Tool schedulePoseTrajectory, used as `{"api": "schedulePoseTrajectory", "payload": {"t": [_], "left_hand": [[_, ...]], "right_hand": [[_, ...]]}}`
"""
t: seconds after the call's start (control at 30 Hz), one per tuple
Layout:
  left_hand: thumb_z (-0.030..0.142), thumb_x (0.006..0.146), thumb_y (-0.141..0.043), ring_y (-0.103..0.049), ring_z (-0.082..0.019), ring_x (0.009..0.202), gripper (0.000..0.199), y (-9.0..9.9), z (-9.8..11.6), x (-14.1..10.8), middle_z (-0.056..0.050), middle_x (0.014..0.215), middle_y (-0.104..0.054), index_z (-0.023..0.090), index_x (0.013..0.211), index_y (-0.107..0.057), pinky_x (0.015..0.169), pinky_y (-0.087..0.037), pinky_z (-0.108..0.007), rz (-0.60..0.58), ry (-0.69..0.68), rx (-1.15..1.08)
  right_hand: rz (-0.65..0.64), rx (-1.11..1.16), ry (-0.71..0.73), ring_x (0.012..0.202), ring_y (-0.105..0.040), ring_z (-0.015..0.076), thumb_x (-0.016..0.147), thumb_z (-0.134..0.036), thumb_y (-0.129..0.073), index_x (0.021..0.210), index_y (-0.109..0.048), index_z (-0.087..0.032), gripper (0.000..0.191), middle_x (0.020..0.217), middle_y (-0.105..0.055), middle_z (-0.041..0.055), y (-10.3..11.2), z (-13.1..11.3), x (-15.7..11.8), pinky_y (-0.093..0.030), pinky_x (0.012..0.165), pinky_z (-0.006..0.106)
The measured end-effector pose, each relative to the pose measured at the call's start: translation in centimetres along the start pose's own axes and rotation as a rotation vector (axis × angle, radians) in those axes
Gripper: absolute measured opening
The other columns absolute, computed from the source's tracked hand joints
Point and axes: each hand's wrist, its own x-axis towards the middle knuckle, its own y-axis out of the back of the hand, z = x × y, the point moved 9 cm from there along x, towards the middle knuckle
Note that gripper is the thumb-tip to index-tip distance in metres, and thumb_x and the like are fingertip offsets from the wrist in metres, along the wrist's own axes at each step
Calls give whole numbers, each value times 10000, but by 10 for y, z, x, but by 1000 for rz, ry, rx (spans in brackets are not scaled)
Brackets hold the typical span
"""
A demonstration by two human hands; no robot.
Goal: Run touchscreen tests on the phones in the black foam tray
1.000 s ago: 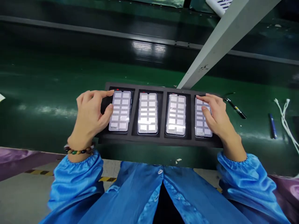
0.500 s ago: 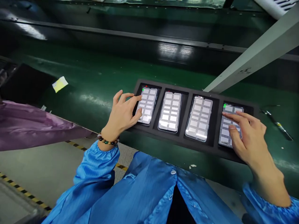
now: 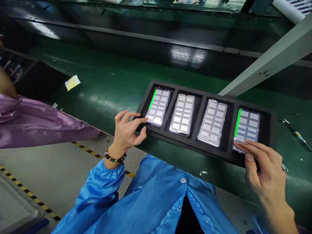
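Note:
A black foam tray (image 3: 187, 145) holds several lit smartphones side by side, each in its own compartment. My left hand (image 3: 128, 130) has its fingers apart, the index fingertip at the lower left edge of the leftmost smartphone (image 3: 160, 105). A green strip runs down the left side of that screen. My right hand (image 3: 266, 165) reaches over the lower end of the rightmost smartphone (image 3: 248, 125), fingers extended, index fingertip at its lower left. That screen bears a green strip as well. Between them, two smartphones, one (image 3: 182, 113) and another (image 3: 213, 123), show pale blocks without green.
A slanting grey post (image 3: 268, 60) stands behind the tray. A pen-like tool (image 3: 296, 133) lies on the green bench at right, a yellow-and-white paper (image 3: 72, 83) at left. Another person's pink sleeve (image 3: 44, 125) and a black tray (image 3: 40, 79) are at far left.
Both hands have slid downward along the outer two smartphones, toward me. The small green marks at their top left corners have grown into long strips. The view has shifted slightly.

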Motion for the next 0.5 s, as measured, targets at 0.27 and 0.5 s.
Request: {"api": "schedulePoseTrajectory", "payload": {"t": [0.27, 0.5], "left_hand": [[278, 918, -639, -792, -302, 1036, 313, 2, -10, -11, -25, 994, -849, 295, 1193, -787, 1095, -442, -569, 15, 2, -65], [359, 885, -670, -767, -366, 1067, 399, -12, -18, -8, -21, 1094, -824, 398, 1270, -767, 1095, -475, -681, -55, 16, -160]], "right_hand": [[37, 54, 2, 1236, -756, 377, 1010, -241, -623, 1487, -672, -583, 589, 1332, -787, 12, 4, -4, -6, -588, 1106, 651], [23, 51, -75, 1274, -737, 321, 1071, -268, -517, 1283, -806, -316, 362, 1254, -827, 78, 8, 1, -10, -574, 1141, 590]]}}
